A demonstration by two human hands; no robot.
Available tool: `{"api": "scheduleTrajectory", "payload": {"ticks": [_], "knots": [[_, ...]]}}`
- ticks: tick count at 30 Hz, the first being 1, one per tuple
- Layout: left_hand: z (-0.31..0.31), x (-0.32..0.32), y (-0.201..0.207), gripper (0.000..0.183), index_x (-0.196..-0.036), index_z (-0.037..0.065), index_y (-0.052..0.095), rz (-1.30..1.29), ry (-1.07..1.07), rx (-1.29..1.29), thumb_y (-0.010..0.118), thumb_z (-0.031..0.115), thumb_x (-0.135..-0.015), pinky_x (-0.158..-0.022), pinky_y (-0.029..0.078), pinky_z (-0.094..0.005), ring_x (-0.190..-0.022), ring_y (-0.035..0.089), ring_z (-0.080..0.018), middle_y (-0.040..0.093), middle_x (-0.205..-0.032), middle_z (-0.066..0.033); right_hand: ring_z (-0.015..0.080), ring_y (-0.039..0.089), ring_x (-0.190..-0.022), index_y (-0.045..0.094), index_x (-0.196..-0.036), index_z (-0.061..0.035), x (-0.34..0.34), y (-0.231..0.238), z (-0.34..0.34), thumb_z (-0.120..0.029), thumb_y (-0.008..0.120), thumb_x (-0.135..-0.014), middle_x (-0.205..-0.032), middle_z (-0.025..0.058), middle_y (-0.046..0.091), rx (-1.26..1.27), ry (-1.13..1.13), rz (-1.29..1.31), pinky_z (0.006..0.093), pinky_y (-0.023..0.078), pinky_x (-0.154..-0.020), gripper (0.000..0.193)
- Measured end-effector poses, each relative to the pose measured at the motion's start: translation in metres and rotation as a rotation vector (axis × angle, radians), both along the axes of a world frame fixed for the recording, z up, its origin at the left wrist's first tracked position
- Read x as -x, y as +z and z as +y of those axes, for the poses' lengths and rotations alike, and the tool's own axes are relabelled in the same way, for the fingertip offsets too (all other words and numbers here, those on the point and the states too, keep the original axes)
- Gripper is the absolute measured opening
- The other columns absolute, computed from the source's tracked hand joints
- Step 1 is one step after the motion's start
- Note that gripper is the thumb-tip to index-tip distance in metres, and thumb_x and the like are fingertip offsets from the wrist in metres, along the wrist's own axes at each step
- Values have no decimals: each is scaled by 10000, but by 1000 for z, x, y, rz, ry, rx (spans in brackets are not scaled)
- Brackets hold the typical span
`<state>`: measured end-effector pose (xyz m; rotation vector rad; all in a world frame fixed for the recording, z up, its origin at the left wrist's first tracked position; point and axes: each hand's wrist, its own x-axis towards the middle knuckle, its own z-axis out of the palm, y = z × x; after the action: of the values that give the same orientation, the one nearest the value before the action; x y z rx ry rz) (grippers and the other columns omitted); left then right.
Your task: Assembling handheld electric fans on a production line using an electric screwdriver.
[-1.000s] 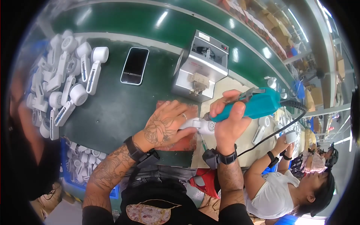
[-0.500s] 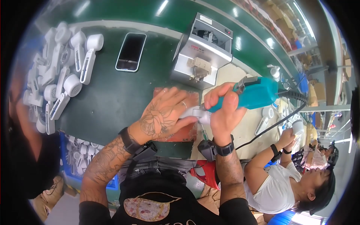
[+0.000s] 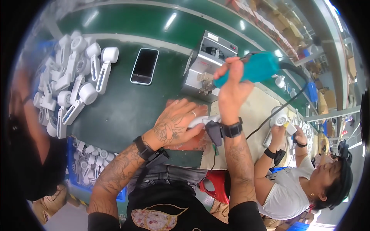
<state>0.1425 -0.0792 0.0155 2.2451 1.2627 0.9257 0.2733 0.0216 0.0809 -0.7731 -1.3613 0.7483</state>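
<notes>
My left hand (image 3: 175, 123) presses a white plastic part (image 3: 197, 122) down on the reddish-brown mat (image 3: 183, 145), fingers curled over it. In my right hand (image 3: 234, 90) is a teal electric screwdriver (image 3: 256, 69), held nearly level with its cable trailing off to the right. The driver's tip points left at the front bracket of a silver screw feeder (image 3: 193, 75); whether they touch I cannot tell. The right wrist's strapped device covers the right end of the white part. A thin green-tipped tool (image 3: 216, 150) lies just below that wrist.
A phone (image 3: 145, 66) lies on the green table. To its left are piled several white round-headed handheld devices (image 3: 103, 71). A blue crate (image 3: 70, 158) of white parts stands below the left table edge. At right, a co-worker (image 3: 287, 184) holds a similar white device (image 3: 279, 117).
My right hand has lifted the screwdriver up and away from the white part to the screw feeder. My left hand stays on the part. The view has shifted slightly.
</notes>
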Motion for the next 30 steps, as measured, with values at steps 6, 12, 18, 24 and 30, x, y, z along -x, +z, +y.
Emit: {"api": "scheduleTrajectory", "payload": {"ticks": [6, 12, 18, 24, 30], "knots": [[-1, -2, -7, 426, -1243, 90, 638, -54, 13, -101, 630, 284, -864, -928, 453, -431, -1009, 561, -286, 599, -1053, -90, 158, 565, -590, 571, -949, 4, 2, -7, -5, -363, 562, -1033, -680, 60, 571, 37, 79, 16, 297, 450, -557, 377], [2, 2, -8, 419, -1229, 84, 652, -27, 40, -68, 649, 283, -860, -910, 451, -427, -986, 563, -279, 612, -1043, -80, 163, 544, -585, 568, -996, 16, -20, 3, -54, -441, 580, -1008, -670, 68, 544, 207, 49, 45, 311, 437, -541, 457], [3, -1, -5, 415, -1220, 82, 663, -57, 26, -85, 674, 284, -857, -900, 454, -417, -976, 561, -280, 612, -1049, -78, 196, 530, -563, 542, -1051, 52, -44, -4, -85, -536, 626, -952, -665, 87, 530, 165, 115, 60, 333, 448, -540, 602], [-1, 0, -8, 430, -1233, 84, 656, -47, 18, -66, 675, 292, -857, -913, 451, -425, -987, 557, -280, 610, -1052, -84, 202, 538, -575, 539, -1039, 48, -46, -13, -92, -517, 652, -938, -662, 102, 541, 208, 158, 59, 344, 456, -554, 586], [4, 3, -11, 450, -1275, 74, 620, 7, -8, -26, 658, 288, -881, -922, 448, -443, -1011, 549, -297, 592, -1103, -95, 199, 519, -573, 509, -971, 4, -42, -33, -82, -482, 648, -953, -667, 89, 516, 227, 228, 116, 342, 441, -545, 507]]}}
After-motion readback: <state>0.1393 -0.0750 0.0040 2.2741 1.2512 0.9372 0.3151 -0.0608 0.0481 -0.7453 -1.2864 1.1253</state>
